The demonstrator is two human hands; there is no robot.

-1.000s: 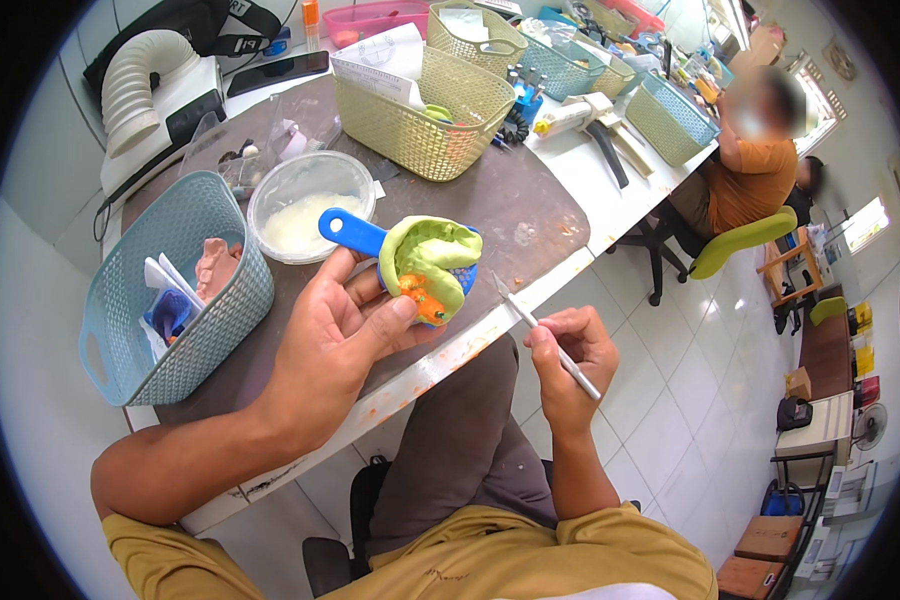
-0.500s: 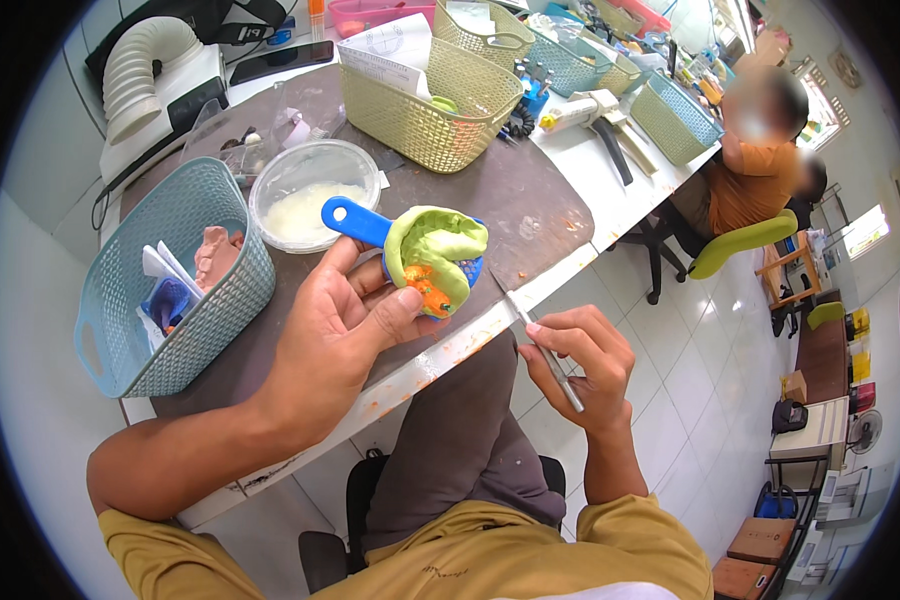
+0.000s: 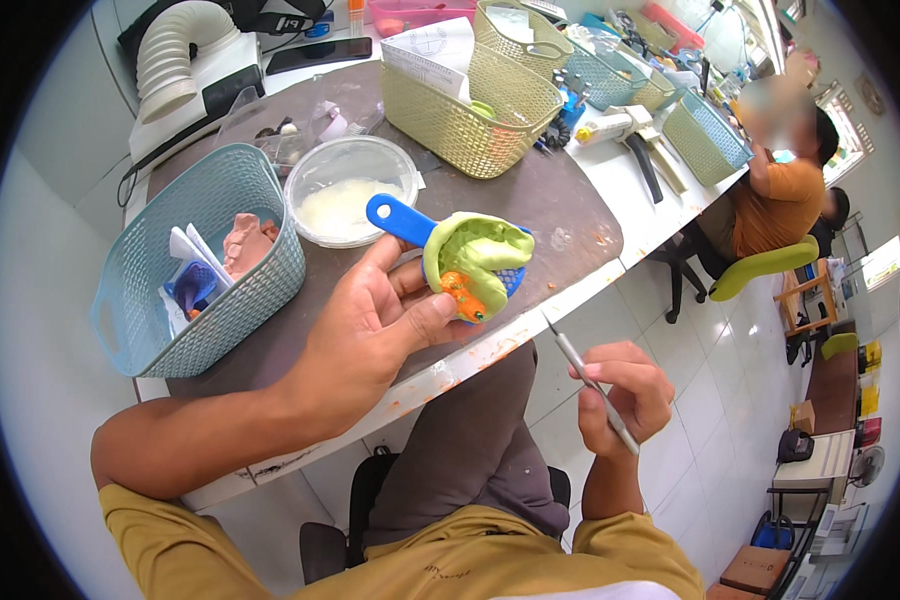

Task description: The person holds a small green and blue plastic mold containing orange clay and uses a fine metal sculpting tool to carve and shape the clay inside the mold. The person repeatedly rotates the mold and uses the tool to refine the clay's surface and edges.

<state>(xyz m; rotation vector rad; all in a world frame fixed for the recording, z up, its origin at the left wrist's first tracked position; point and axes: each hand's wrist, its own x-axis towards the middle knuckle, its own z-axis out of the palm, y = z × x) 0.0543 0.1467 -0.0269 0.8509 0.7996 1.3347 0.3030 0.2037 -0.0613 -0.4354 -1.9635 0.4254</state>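
Observation:
My left hand (image 3: 375, 315) is closed on a blue dental impression tray (image 3: 400, 216), held tilted above the table's front edge. Light green impression material (image 3: 485, 245) fills the tray in a horseshoe shape. Orange material (image 3: 462, 293) covers part of its near side, close to my left thumb. My right hand (image 3: 625, 395) pinches a thin metal scalpel-like tool (image 3: 595, 380) like a pen, over the floor beside the table. The tool's pointed tip is aimed up and left, apart from the tray.
A round tub of whitish material (image 3: 350, 205) stands behind my left hand. To the left, a blue basket (image 3: 210, 330) holds a pink cast (image 3: 245, 245). A yellow-green basket (image 3: 470, 130) and a caulking-type dispenser gun (image 3: 620, 125) sit farther back. Another person (image 3: 780, 205) sits at right.
My right hand with the tool has moved right and down, away from the tray. The whole scene has shifted slightly right in view. My left hand still holds the tray.

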